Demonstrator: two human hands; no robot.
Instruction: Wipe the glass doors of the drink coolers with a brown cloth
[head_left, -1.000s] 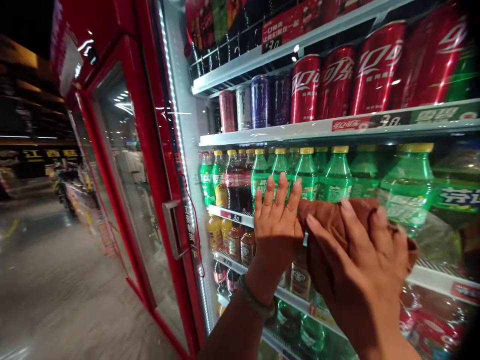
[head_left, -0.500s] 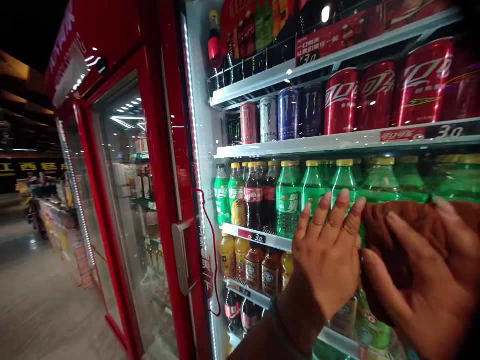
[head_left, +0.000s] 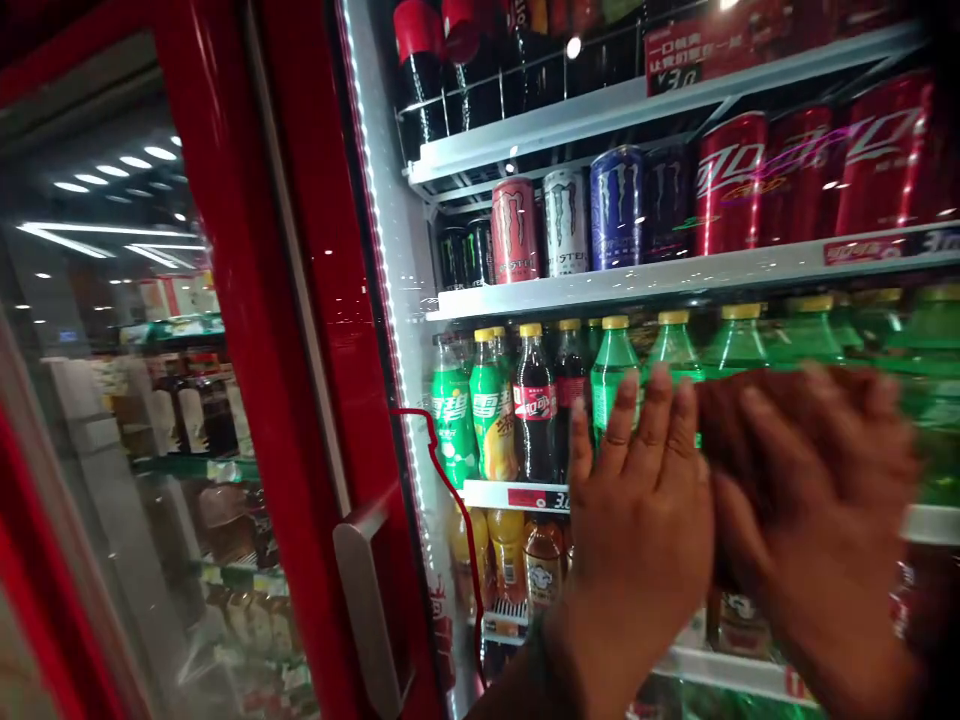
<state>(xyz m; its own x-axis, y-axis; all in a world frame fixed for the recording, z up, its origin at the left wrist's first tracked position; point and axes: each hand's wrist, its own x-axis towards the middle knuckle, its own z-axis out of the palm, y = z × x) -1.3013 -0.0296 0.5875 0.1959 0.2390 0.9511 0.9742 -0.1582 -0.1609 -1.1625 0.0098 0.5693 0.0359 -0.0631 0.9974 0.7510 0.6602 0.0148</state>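
My left hand (head_left: 641, 520) lies flat on the glass front of a drinks cooler, its fingers stretched upward and slightly apart, with nothing in it. Beside it, my right hand (head_left: 832, 540) presses a brown cloth (head_left: 721, 405) against the glass; motion blurs its fingers. The two hands are side by side, and the cloth shows between and behind them. Behind the glass, green bottles with yellow caps (head_left: 742, 345) stand on a shelf, partly covered by my hands. A cola bottle (head_left: 536, 400) is left of my left fingertips.
Red cans (head_left: 731, 185) and energy drink cans (head_left: 616, 205) line the shelf above. At left runs the red door frame (head_left: 300, 300) with a grey handle (head_left: 367, 610). A neighbouring glass door (head_left: 112, 330) shows stocked shelves. A red cord (head_left: 469, 530) hangs near the light strip.
The view has swung and come closer to the cooler. My left hand now overlaps bottles further left. My right hand and the cloth have shifted left with it.
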